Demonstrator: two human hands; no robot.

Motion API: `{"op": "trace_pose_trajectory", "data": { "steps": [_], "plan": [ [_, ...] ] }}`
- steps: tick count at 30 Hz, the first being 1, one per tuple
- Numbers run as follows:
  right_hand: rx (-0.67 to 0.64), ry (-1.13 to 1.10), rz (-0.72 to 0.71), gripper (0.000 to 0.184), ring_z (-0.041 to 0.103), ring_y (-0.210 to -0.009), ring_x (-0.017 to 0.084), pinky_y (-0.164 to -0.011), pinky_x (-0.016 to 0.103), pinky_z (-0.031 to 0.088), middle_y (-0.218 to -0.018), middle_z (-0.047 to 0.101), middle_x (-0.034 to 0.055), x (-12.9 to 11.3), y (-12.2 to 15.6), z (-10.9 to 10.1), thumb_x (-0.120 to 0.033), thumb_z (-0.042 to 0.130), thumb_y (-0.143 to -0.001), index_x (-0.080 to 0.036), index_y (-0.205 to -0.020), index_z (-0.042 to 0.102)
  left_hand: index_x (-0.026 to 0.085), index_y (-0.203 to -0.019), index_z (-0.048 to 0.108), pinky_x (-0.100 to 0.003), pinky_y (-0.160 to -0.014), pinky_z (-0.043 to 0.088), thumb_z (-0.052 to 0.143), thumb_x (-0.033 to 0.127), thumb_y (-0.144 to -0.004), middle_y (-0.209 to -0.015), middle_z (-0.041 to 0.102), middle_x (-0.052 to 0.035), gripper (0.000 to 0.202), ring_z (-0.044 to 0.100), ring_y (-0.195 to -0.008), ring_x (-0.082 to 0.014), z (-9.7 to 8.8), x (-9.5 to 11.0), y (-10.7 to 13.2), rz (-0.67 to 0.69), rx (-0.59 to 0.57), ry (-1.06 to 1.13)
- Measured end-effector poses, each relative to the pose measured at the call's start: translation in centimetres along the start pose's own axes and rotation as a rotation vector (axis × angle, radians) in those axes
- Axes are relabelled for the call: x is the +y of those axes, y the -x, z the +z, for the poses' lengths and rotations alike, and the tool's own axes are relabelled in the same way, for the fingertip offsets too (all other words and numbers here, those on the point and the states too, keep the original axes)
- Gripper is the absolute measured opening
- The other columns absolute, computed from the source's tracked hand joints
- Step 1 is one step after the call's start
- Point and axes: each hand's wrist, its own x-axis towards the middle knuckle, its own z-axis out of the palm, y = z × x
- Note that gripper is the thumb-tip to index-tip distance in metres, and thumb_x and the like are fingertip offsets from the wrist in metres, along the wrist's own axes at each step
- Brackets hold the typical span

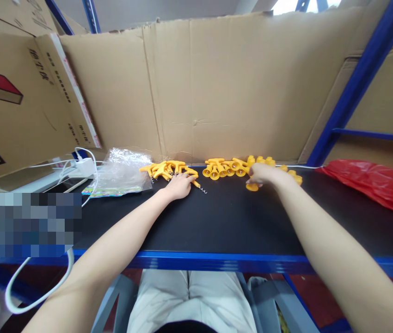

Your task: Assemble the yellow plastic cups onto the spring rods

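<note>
Two heaps of small yellow plastic parts lie at the back of a black table top (pixel 224 222). The left heap (pixel 167 169) is made of T-shaped handles with metal corkscrews. The right heap (pixel 229 167) is made of bell-shaped caps. My left hand (pixel 180 186) rests at the front of the left heap, fingers curled over a corkscrew piece whose metal spiral (pixel 201 188) sticks out to the right. My right hand (pixel 264 174) lies on the right heap, fingers closed on a yellow cap (pixel 252 187).
A cardboard wall (pixel 217 88) stands behind the table. A clear plastic bag (pixel 122 172) and a white charger with cables (pixel 84 166) lie at the left. A red plastic bag (pixel 373 182) lies at the right. A blue shelf post (pixel 359 83) rises at the right.
</note>
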Motion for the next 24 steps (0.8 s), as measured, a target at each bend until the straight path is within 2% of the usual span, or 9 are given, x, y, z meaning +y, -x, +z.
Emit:
{"op": "trace_pose_trajectory", "data": {
  "steps": [1,2,6,10,13,16,18,24],
  "plan": [
    [-0.218,-0.017,-0.019,0.014,0.059,-0.060,0.022,-0.056,0.035,0.044,-0.059,0.061,0.0077,-0.9,0.2,-0.3,-0.025,0.072,-0.059,-0.017,-0.055,0.061,0.020,-0.120,0.054,-0.043,-0.093,0.038,0.039,0.015,-0.080,-0.116,0.056,-0.0108,0.043,0.050,-0.106,-0.0248,-0.1,0.0,0.0,-0.007,-0.013,0.004],
    [-0.334,-0.040,-0.050,0.013,0.058,-0.057,0.020,-0.055,0.033,0.044,-0.059,0.062,0.0061,-1.9,0.5,-0.6,-0.026,0.071,-0.061,-0.018,-0.058,0.062,0.019,-0.118,0.056,-0.042,-0.092,0.039,0.038,0.016,-0.081,-0.112,0.058,-0.0112,0.041,0.052,-0.103,-0.0246,-0.2,0.1,0.0,-0.010,-0.021,-0.001],
    [-0.433,-0.111,-0.074,0.013,0.059,-0.060,0.018,-0.057,0.029,0.044,-0.067,0.064,0.0040,-5.3,1.7,-1.4,-0.030,0.067,-0.066,-0.018,-0.065,0.062,0.017,-0.110,0.061,-0.037,-0.085,0.044,0.041,0.024,-0.081,-0.101,0.062,-0.0111,0.035,0.057,-0.094,-0.0232,-0.8,0.1,-0.1,-0.017,-0.043,-0.021],
    [-0.345,-0.083,0.020,0.022,0.059,-0.070,0.020,-0.058,0.027,0.043,-0.078,0.064,0.0063,-7.0,2.1,-1.1,-0.034,0.068,-0.063,-0.017,-0.076,0.061,0.019,-0.106,0.061,-0.033,-0.079,0.046,0.044,0.034,-0.080,-0.093,0.065,-0.0071,0.035,0.061,-0.084,-0.0217,-1.3,-0.2,-0.2,-0.051,-0.136,0.071],
    [-0.257,0.038,0.028,0.027,0.059,-0.072,0.021,-0.055,0.027,0.040,-0.086,0.064,0.0092,-7.6,2.3,-1.1,-0.024,0.065,-0.063,-0.015,-0.088,0.059,0.019,-0.105,0.061,-0.031,-0.075,0.047,0.046,0.036,-0.078,-0.087,0.067,-0.0061,0.035,0.062,-0.079,-0.0211,-1.3,-0.4,-0.2,-0.078,-0.155,0.095],
    [-0.216,0.133,-0.012,0.031,0.059,-0.080,0.023,-0.058,0.027,0.039,-0.096,0.063,0.0108,-8.2,2.7,-1.4,-0.010,0.056,-0.064,-0.015,-0.094,0.058,0.018,-0.104,0.062,-0.030,-0.074,0.047,0.046,0.036,-0.078,-0.085,0.067,-0.0060,0.035,0.062,-0.078,-0.0208,-1.4,-0.3,-0.2,-0.079,-0.151,0.090],
    [-0.235,0.132,-0.045,0.032,0.060,-0.084,0.024,-0.061,0.028,0.040,-0.098,0.064,0.0094,-8.4,3.0,-1.6,-0.006,0.053,-0.065,-0.017,-0.094,0.060,0.018,-0.104,0.061,-0.031,-0.075,0.047,0.045,0.036,-0.078,-0.085,0.067,-0.0061,0.036,0.062,-0.079,-0.0209,-1.4,-0.3,-0.2,-0.076,-0.152,0.085],
    [-0.229,-0.038,-0.183,0.033,0.061,-0.084,0.021,-0.068,0.028,0.043,-0.093,0.067,0.0043,-8.0,2.6,0.1,-0.009,0.054,-0.069,-0.023,-0.096,0.066,0.018,-0.105,0.061,-0.034,-0.077,0.046,0.044,0.036,-0.078,-0.092,0.067,-0.0077,0.036,0.062,-0.084,-0.0236,-1.4,-0.2,-0.1,-0.077,-0.150,0.089]
  ]
}}
